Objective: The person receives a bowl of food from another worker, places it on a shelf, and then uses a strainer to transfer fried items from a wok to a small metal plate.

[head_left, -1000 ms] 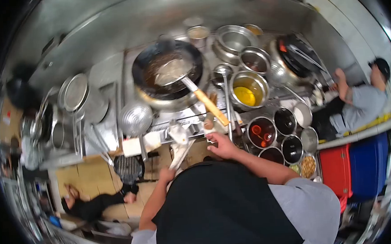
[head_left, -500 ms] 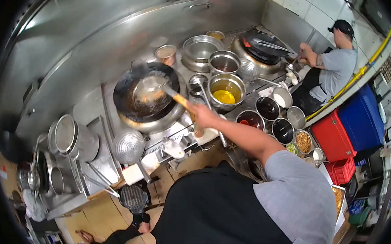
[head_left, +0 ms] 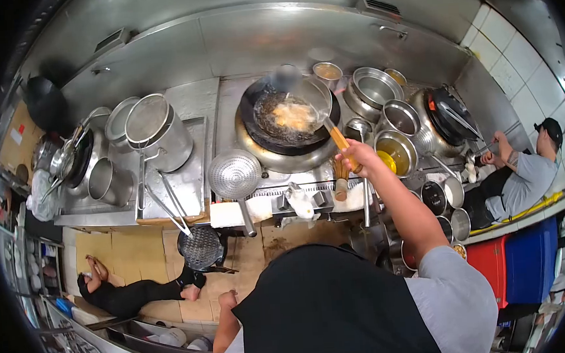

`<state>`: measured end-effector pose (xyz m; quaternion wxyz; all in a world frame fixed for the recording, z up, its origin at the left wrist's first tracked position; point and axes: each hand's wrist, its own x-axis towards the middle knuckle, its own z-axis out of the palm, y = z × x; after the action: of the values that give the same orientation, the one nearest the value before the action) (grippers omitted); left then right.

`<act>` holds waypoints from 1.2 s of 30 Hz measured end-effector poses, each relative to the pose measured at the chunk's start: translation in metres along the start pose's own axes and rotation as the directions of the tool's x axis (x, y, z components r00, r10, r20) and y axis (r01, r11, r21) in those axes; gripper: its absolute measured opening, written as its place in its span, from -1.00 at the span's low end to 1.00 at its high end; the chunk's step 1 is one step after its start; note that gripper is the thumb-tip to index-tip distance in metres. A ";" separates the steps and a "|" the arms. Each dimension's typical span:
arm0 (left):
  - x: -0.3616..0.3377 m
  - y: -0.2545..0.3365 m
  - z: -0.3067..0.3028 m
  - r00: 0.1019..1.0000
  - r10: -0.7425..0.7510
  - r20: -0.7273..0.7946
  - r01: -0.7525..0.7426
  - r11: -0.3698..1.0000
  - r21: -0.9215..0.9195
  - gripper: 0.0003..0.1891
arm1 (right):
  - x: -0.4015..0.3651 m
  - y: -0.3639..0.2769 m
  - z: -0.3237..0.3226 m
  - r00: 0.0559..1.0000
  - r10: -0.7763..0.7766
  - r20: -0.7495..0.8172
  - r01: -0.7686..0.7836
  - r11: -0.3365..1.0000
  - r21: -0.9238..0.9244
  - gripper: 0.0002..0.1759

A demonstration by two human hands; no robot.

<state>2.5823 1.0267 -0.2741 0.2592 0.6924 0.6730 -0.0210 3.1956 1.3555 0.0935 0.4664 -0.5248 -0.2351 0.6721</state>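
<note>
My right hand [head_left: 357,157] is closed around the wooden handle [head_left: 339,136] of a wire strainer [head_left: 317,100]. The strainer is over a black wok [head_left: 251,114], its near rim inside the wok's right side. Golden food [head_left: 295,116] bubbles in dark oil there, partly blurred. A dark, blurred round shape [head_left: 285,78] shows at the wok's back rim. Low beside my body, my left hand [head_left: 228,300] has its fingers curled, with nothing visible in it. A perforated ladle [head_left: 235,173] rests in front of the wok, to its left.
Right of the wok stand a pot of yellow oil [head_left: 396,154] and several steel pots. A large pot [head_left: 170,141] and tongs [head_left: 167,200] are on the left. Co-workers are at the right [head_left: 525,184] and lower left [head_left: 141,296]. A dark stool-like object [head_left: 201,247] stands near the counter.
The head view has swung left and levelled, so the wok appears further right. My left hand has come into view. The food looks paler and more bubbly; my right hand still grips the strainer.
</note>
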 end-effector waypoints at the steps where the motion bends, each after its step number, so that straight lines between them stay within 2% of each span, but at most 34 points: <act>1: 0.001 -0.018 0.023 1.000 0.008 -0.010 -0.007 1.000 0.026 -0.73 | 0.002 0.001 0.002 1.000 -0.002 0.014 0.002 1.000 -0.004 -0.47; 2: 0.000 -0.026 0.034 1.000 0.015 -0.020 -0.014 0.999 0.053 -0.75 | 0.002 0.002 0.004 0.997 0.051 0.056 -0.055 0.996 0.068 -0.47; 3: -0.006 -0.019 0.039 0.925 -0.301 0.232 0.380 0.699 -0.606 -0.81 | 0.003 0.003 0.004 0.990 0.099 0.102 -0.112 0.984 0.137 -0.48; 4: -0.013 -0.009 0.040 0.694 -0.567 0.444 0.493 -0.075 -0.867 -0.86 | 0.005 0.003 0.000 0.973 0.160 0.167 -0.188 0.968 0.168 -0.48; 5: -0.033 -0.004 0.034 0.909 -0.373 0.189 0.130 -0.177 -0.976 -0.90 | 0.010 0.009 -0.004 0.964 0.157 0.217 -0.201 0.959 0.199 -0.47; 6: -0.041 -0.002 0.039 0.702 -0.576 0.418 0.433 -0.120 -0.893 -0.88 | 0.008 0.010 -0.003 0.959 0.156 0.237 -0.208 0.955 0.213 -0.46; 7: -0.053 0.002 0.034 0.708 -0.575 0.411 0.427 -0.115 -0.897 -0.88 | 0.006 0.012 -0.004 0.953 0.165 0.253 -0.224 0.947 0.229 -0.45; 9: -0.070 0.004 0.028 0.769 -0.430 0.472 0.414 -0.228 -0.881 -0.86 | 0.007 0.017 -0.005 0.948 0.169 0.272 -0.238 0.939 0.248 -0.42; 10: -0.072 0.002 0.024 0.763 -0.438 0.475 0.418 -0.226 -0.880 -0.86 | 0.008 0.021 -0.007 0.944 0.160 0.288 -0.236 0.938 0.252 -0.41; 11: -0.073 0.001 0.019 0.956 -0.281 0.081 0.251 0.648 -0.719 -0.87 | 0.007 0.023 -0.007 0.940 0.154 0.304 -0.236 0.938 0.255 -0.41; 12: -0.078 0.002 0.013 0.985 0.166 -0.037 -0.166 0.986 0.006 -0.86 | 0.007 0.024 -0.009 0.930 0.134 0.343 -0.219 0.950 0.222 -0.35; 13: -0.078 0.003 0.007 0.988 0.153 -0.022 -0.153 0.988 0.007 -0.86 | 0.006 0.027 -0.010 0.939 0.124 0.321 -0.196 0.959 0.203 -0.33; 14: -0.068 0.008 -0.007 0.946 0.264 -0.189 -0.272 0.962 -0.017 -0.85 | 0.004 0.026 -0.009 0.944 0.118 0.308 -0.182 0.965 0.189 -0.32; 15: -0.066 0.009 -0.011 0.863 0.358 -0.357 -0.389 0.921 -0.016 -0.84 | 0.001 0.025 -0.007 0.948 0.109 0.298 -0.166 0.971 0.174 -0.31; 16: -0.066 0.013 -0.013 0.867 0.349 -0.357 -0.378 0.926 -0.012 -0.84 | -0.002 0.024 -0.005 0.944 0.114 0.309 -0.174 0.969 0.175 -0.31; 17: -0.060 0.009 -0.002 0.974 0.059 -0.220 -0.151 0.892 -0.427 -0.83 | -0.006 0.023 -0.004 0.945 0.090 0.315 -0.147 0.975 0.164 -0.30; 19: -0.053 0.012 -0.005 0.984 -0.177 0.014 0.131 0.670 -0.731 -0.82 | -0.008 0.023 -0.002 0.940 0.061 0.335 -0.120 0.980 0.158 -0.29; 20: -0.048 0.022 -0.011 0.978 -0.206 -0.035 0.125 0.713 -0.690 -0.82 | -0.010 0.027 -0.004 0.946 0.057 0.318 -0.108 0.984 0.144 -0.27; 23: -0.045 0.053 -0.029 0.923 -0.382 0.051 0.308 0.653 -0.691 -0.83 | -0.026 0.033 -0.007 0.949 0.052 0.311 -0.099 0.985 0.138 -0.23; 24: -0.051 0.062 -0.032 0.938 -0.346 -0.031 0.234 0.695 -0.679 -0.83 | -0.034 0.034 -0.009 0.953 0.048 0.298 -0.091 0.987 0.131 -0.23; 27: -0.074 0.072 -0.032 0.975 -0.197 -0.098 0.138 0.896 -0.423 -0.74 | -0.050 0.036 -0.020 0.950 0.054 0.309 -0.103 0.984 0.145 -0.21; 29: -0.093 0.066 -0.001 0.962 0.115 -0.249 -0.130 0.991 -0.043 -0.64 | -0.054 0.034 -0.029 0.946 0.055 0.321 -0.120 0.975 0.187 -0.20; 30: -0.094 0.053 0.032 0.991 0.052 -0.125 -0.052 0.999 0.005 -0.57 | -0.055 0.031 -0.032 0.940 0.068 0.333 -0.145 0.966 0.213 -0.20; 32: -0.118 0.076 0.031 0.978 -0.208 0.006 0.206 0.965 -0.163 -0.57 | -0.048 0.024 -0.040 0.918 0.070 0.390 -0.184 0.947 0.263 -0.21; 33: -0.128 0.088 0.030 0.956 -0.289 0.056 0.294 0.936 -0.192 -0.57 | -0.045 0.023 -0.043 0.900 0.075 0.430 -0.225 0.924 0.310 -0.21; 36: -0.145 0.114 0.034 0.922 -0.372 0.110 0.386 0.906 -0.174 -0.57 | -0.042 0.013 -0.040 0.863 0.067 0.501 -0.264 0.905 0.333 -0.22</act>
<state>2.6872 0.8847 -0.2109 0.3403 0.5191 0.7834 -0.0316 3.2280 1.3056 0.0902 0.4281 -0.2573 -0.1574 0.8519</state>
